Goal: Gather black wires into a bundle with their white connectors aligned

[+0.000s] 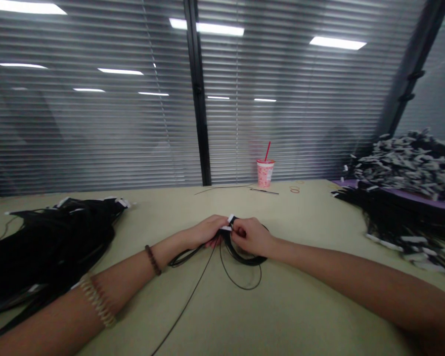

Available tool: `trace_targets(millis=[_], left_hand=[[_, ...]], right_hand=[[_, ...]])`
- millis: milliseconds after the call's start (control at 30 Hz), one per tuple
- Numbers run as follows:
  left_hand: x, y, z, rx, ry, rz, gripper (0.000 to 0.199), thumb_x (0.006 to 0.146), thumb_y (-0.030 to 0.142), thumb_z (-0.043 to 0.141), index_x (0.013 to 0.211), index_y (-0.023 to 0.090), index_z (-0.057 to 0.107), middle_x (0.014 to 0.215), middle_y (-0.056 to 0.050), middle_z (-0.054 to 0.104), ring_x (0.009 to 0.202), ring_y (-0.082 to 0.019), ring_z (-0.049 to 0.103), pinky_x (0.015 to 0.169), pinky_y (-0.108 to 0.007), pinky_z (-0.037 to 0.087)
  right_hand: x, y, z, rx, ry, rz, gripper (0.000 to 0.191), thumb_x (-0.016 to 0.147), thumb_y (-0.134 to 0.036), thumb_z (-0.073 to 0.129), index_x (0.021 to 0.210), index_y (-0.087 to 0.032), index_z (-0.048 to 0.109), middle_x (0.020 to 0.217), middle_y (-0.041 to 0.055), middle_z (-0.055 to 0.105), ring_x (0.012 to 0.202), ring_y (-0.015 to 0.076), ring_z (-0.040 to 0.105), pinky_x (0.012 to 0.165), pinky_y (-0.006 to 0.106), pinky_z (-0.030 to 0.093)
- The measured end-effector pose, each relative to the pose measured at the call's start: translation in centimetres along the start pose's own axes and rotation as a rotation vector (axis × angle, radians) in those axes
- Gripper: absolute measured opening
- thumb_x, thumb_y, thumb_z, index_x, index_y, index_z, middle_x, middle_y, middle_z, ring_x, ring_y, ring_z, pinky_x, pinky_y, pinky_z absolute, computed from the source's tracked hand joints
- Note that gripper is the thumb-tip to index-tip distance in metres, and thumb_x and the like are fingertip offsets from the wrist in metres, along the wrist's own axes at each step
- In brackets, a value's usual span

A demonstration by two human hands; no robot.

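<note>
A looped bundle of black cables (244,258) with white ends is held just above the table, near the middle of the view. My left hand (206,231) is closed around the bundle on its left side, close to the white ends. Fingers curled, my right hand (252,236) pinches the bundle beside a white end (231,218). One thin dark strand (193,292) hangs from between the hands toward the front edge of the view, and another makes a loose loop below the right hand.
Black cables (48,242) are heaped on the table (282,316) at left. More lie at right (400,212), below a pile of white-ended pieces (411,163). Behind the hands are a pink cup (265,174) with a straw, a thin dark stick (264,191) and rubber bands (294,189).
</note>
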State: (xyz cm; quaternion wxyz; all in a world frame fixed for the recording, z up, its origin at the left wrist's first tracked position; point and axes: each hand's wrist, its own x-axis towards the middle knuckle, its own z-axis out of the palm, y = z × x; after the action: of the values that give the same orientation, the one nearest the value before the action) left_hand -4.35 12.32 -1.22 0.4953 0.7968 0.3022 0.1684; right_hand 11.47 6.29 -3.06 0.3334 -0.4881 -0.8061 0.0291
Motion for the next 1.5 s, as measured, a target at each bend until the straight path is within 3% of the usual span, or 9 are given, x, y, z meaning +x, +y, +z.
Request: trace_targets(millis=[700,1500], left_hand=[[-0.06,0.32,0.19,-0.027,0.016,-0.008,0.027,0.081,0.033,0.036,0.080,0.014,0.054,0.037,0.007,0.042,0.026,-0.004,0.034,0.025,-0.013,0.022],[0.03,0.27,0.17,0.004,-0.001,0.016,0.031,0.082,0.035,0.034,0.083,0.012,0.056,0.037,0.007,0.040,0.026,-0.005,0.033,0.025,-0.013,0.023]], right_hand=[[-0.05,0.24,0.06,-0.004,-0.021,-0.023,0.005,0.070,-0.018,0.048,0.066,-0.016,0.048,0.054,-0.0035,0.052,0.046,0.0063,0.042,0.047,0.018,0.027],[-0.06,0.09,-0.12,-0.006,-0.056,-0.009,0.004,0.071,-0.017,0.048,0.070,-0.015,0.050,0.056,-0.0028,0.052,0.048,0.0067,0.042,0.047,0.018,0.028]])
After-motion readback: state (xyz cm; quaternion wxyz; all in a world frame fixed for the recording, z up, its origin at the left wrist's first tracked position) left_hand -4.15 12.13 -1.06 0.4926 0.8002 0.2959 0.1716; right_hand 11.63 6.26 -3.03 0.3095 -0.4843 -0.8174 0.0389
